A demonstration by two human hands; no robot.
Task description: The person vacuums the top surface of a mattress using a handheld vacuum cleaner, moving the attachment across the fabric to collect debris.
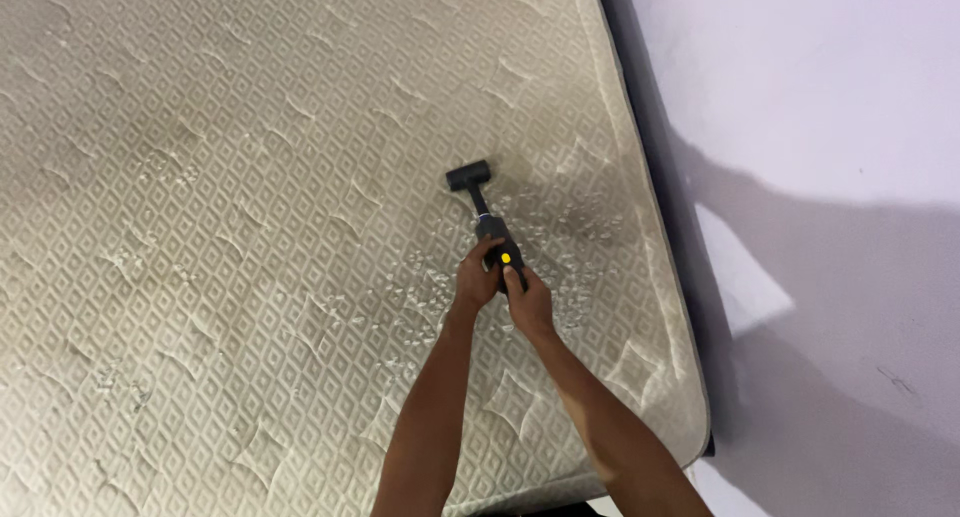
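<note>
1. Hands are both closed round the grip of a dark handheld vacuum (488, 222): the left hand (476, 280) is wrapped on one side, the right hand (528, 299) on the other, likely for steady downward pressure.
2. Vacuum is laid nozzle-down on the mattress (230, 227), near its right edge.
3. Its long axis is run from the hands up and slightly left, nozzle pointed away from the person.
4. Floor (830, 97) is seen beyond that edge.

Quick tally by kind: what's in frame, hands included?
Hands: 2, left hand and right hand, both gripping the tool
Handheld vacuum, dark, yellow button: 1
Mattress, beige, diamond-quilted: 1
Wall, white: 1
Total: 5
</note>
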